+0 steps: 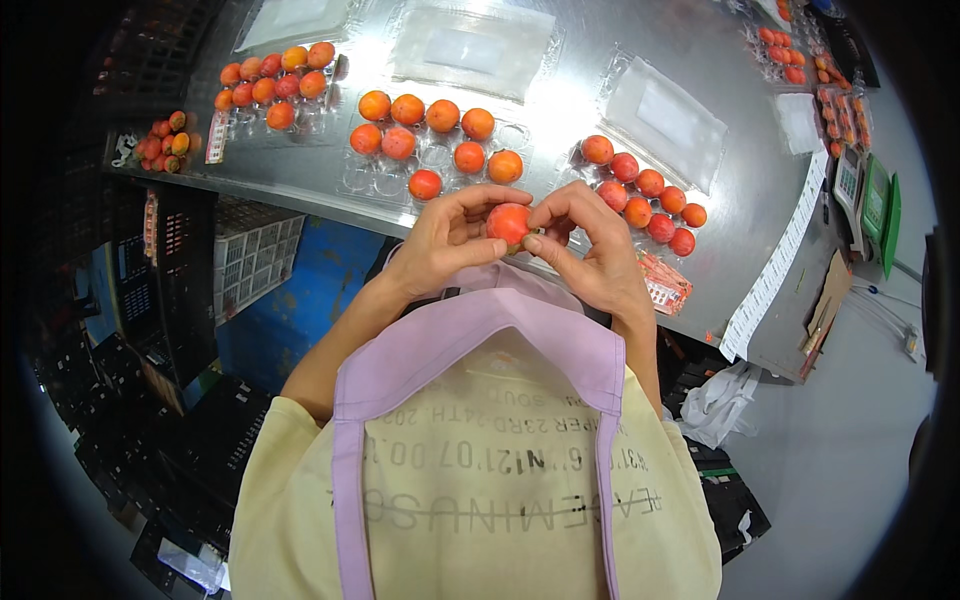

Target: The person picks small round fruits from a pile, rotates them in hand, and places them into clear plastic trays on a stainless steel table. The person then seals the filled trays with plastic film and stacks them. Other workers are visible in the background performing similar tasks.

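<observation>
A red-orange fruit, perhaps a persimmon or tomato (508, 225), is held between my two hands above the steel table's front edge. My left hand (457, 236) holds its side with the fingers and thumb. The fingertips of my right hand (589, 244) pinch at its lower right, where a bit of greenish-brown calyx shows. Just beyond my hands lies a clear plastic tray (375, 180) with several orange fruits (442, 115) in its round cups. Further fruits (637, 212) sit in a tray at the right, and others (264, 91) in a tray at the left.
Stacked clear lids or trays (472, 49) lie at the back of the steel table (300, 187). A label strip (780, 255) runs down the right side near a green scale (876, 195). Unsorted fruits (161, 142) are heaped far left. A white plastic crate (256, 259) stands below the table.
</observation>
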{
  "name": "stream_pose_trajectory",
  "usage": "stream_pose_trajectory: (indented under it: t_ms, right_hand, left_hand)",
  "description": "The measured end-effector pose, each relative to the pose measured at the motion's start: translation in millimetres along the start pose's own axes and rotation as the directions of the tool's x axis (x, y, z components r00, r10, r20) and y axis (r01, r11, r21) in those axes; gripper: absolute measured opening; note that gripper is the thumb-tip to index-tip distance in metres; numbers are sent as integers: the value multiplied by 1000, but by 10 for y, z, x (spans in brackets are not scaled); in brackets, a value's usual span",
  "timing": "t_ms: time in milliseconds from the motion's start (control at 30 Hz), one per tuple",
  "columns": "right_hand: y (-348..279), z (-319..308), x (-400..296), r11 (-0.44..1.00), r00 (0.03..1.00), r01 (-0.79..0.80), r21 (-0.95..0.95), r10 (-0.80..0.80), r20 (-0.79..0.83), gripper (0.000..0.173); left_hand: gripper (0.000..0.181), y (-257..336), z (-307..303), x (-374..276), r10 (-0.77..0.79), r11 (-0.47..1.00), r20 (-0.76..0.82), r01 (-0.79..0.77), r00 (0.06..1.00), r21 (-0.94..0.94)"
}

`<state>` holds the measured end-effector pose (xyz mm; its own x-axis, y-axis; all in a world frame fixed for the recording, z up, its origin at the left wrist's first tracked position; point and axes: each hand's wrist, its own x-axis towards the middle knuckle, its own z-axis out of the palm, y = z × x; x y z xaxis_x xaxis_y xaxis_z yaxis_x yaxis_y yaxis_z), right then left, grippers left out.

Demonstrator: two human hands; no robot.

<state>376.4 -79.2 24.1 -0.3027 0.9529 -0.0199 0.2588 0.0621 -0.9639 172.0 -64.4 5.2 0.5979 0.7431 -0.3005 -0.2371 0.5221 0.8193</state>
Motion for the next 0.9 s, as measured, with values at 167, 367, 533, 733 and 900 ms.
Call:
stream_pose_trajectory:
  t_ms: [167, 367, 533, 733, 900]
  right_hand:
    - [-26, 41, -2, 992, 988, 121, -22, -123, -98, 15]
    - [-8, 114, -4, 957, 945, 267, -114, -283, -166, 17]
    - [-11, 157, 3, 949, 937, 278, -148, -302, -173, 16]
    - [12, 163, 1, 972, 956, 218, -92, -232, -179, 15]
    - [71, 137, -18, 984, 961, 175, -21, -176, -212, 14]
  left_hand:
    - [56, -1, 30, 26, 20, 999, -42, -21, 999, -40]
    - [52, 7, 22, 32, -30, 975, 64, 44, 997, -218]
    - [44, -16, 44, 57, -66, 997, 53, 68, 996, -40]
    - [46, -3, 60, 34, -117, 974, 114, 136, 987, -181]
    - [47, 9, 60, 8, -117, 957, 95, 138, 989, -255]
